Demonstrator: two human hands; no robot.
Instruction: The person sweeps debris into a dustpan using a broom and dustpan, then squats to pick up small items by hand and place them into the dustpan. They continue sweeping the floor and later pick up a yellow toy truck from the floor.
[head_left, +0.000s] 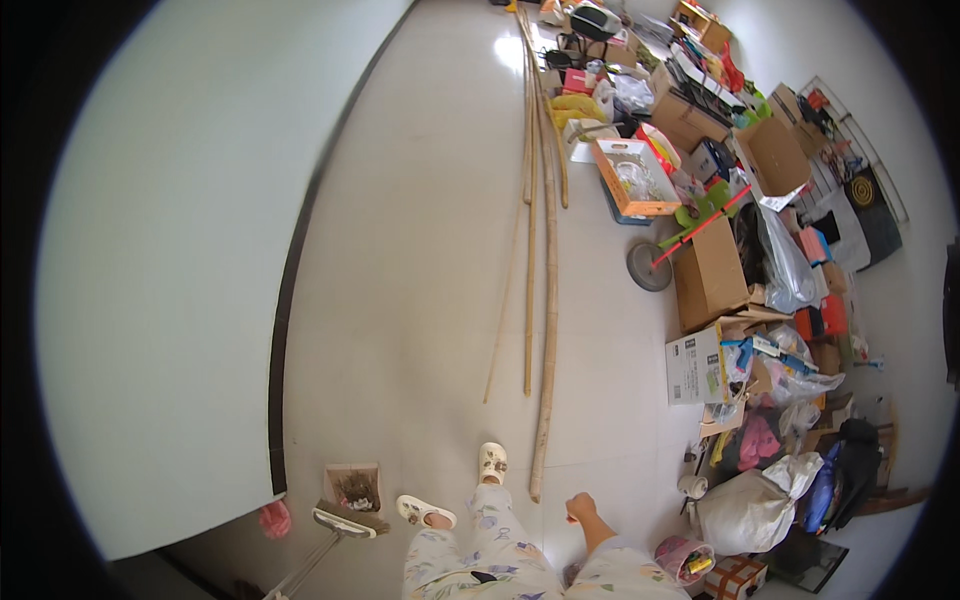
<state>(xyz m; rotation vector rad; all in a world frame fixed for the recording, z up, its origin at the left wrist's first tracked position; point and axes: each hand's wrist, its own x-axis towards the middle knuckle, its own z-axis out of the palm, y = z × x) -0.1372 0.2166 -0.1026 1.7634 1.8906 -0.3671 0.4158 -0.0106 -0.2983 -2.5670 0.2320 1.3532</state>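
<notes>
My right hand (580, 508) is a loose fist in front of the right side of my body; nothing shows in it. Just left of it lies the near end of a thick bamboo pole (550, 300) on the tiled floor. Several thinner poles, among them a yellowish one (529, 300), lie alongside and run away from me. My left hand is out of view. At the lower left a broom (343, 519) has its bristles on the floor beside a dustpan-like container (352, 469) holding debris. Cream clogs (493, 459) are on my feet.
A dark skirting board (279, 375) edges the left wall. Along the right are heaped cardboard boxes (712, 274), an orange crate (646, 204), a red-handled tool with a round grey base (649, 267), a white sack (742, 510) and a pink basket (679, 559). A pink bag (275, 519) lies lower left.
</notes>
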